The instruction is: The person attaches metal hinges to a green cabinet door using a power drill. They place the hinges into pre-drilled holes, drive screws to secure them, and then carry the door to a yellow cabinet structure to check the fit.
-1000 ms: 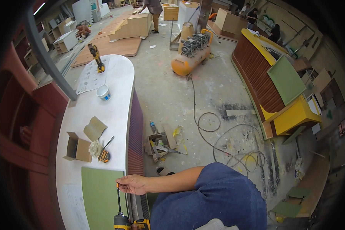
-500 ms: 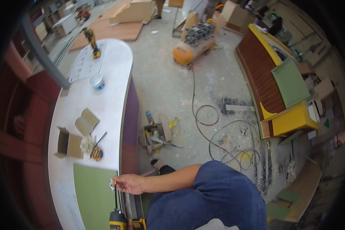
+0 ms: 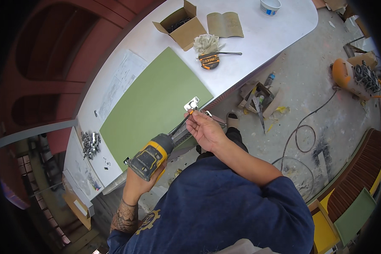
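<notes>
A green panel (image 3: 148, 97) lies left of the right hand (image 3: 205, 131). The drill (image 3: 152, 155), wrapped by the left hand (image 3: 140, 185), points its long axis up-right to the right's pinch on the bit (image 3: 180, 127); beyond sits a metal hinge (image 3: 192, 103).

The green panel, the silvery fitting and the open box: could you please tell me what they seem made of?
Green panel: probably wood-based board, painted or laminated, judging by its smooth, even colour; the core is unclear.
Silvery fitting: likely polished metal, given its bright glints.
Open box: apparently cardboard, matt brown, with thin folded flaps.
</notes>
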The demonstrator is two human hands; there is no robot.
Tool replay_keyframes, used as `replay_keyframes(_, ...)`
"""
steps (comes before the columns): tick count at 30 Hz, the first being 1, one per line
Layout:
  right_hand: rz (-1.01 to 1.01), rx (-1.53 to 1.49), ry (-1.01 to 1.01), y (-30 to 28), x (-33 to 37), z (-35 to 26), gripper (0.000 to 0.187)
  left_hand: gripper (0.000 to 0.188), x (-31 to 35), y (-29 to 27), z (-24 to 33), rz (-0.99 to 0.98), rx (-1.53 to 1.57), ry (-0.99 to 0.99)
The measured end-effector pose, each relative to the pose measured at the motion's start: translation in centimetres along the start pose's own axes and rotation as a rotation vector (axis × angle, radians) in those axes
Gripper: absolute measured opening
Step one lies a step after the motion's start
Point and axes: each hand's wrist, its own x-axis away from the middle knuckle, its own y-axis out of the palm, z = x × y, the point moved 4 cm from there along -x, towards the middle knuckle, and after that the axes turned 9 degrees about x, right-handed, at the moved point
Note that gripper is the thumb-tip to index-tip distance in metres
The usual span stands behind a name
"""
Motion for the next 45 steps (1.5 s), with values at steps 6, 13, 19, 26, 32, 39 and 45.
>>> replay_keyframes(6,0.031,0.058,-0.073,0.6,-1.7,-0.9,0.020,0.034,-4.6,-0.7,1.3,-0.099,-0.043,-0.067)
replay_keyframes(13,0.115,0.022,-0.112,1.2,-1.7,-1.0,0.021,0.036,-7.3,-1.5,3.2,-0.149,-0.020,-0.068)
replay_keyframes(19,0.091,0.013,-0.124,0.9,-2.0,-1.2,0.030,0.036,-9.0,-2.5,5.1,-0.215,-0.032,-0.132)
replay_keyframes(26,0.130,-0.015,-0.124,0.6,-2.2,-0.6,0.034,0.034,-11.0,-3.6,6.4,-0.291,-0.066,-0.108)
replay_keyframes(32,0.128,-0.019,-0.119,0.6,-2.1,-0.8,0.034,0.035,-12.3,-3.6,7.1,-0.350,-0.146,-0.076)
replay_keyframes(39,0.044,0.151,-0.078,0.3,-0.6,-1.3,0.035,0.035,-14.8,-3.7,7.4,-0.431,-0.225,-0.013)
replay_keyframes(45,-0.023,0.300,-0.007,-0.7,0.6,-1.7,0.035,0.036,-15.4,-3.2,8.1,-0.499,-0.293,0.054)
